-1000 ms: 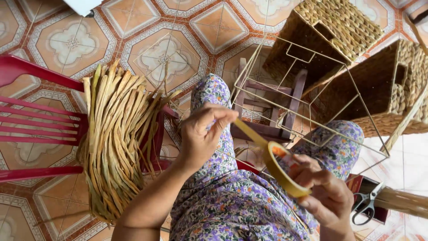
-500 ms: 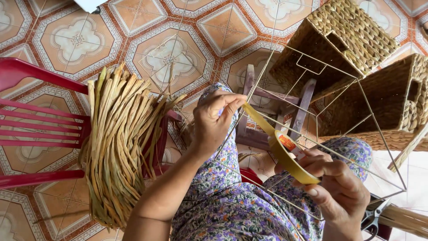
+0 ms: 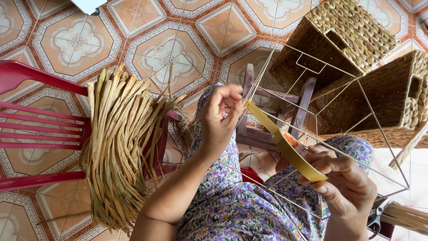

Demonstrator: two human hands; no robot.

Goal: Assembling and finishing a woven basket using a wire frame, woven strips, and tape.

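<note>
Pulling a yellow strip taut across a wire frame, 2 hands sharing the tension.

Working from near to far: the right hand (image 3: 345, 189) is closing its grip on the yellow tape roll (image 3: 298, 156) just above the flowered lap, while the left hand (image 3: 222, 118) is pinching the strip's free end (image 3: 252, 108) at a bar of the wire frame (image 3: 339, 147). Judging by the slack-free line, keeping the strip flat and untwisted while guiding it round the wire is what matters most. Beside the left arm, dried reed strands (image 3: 118, 147) are lying over a red chair (image 3: 31, 134); farther off, 2 woven baskets (image 3: 356, 40) are resting on the tiled floor (image 3: 151, 53).
</note>
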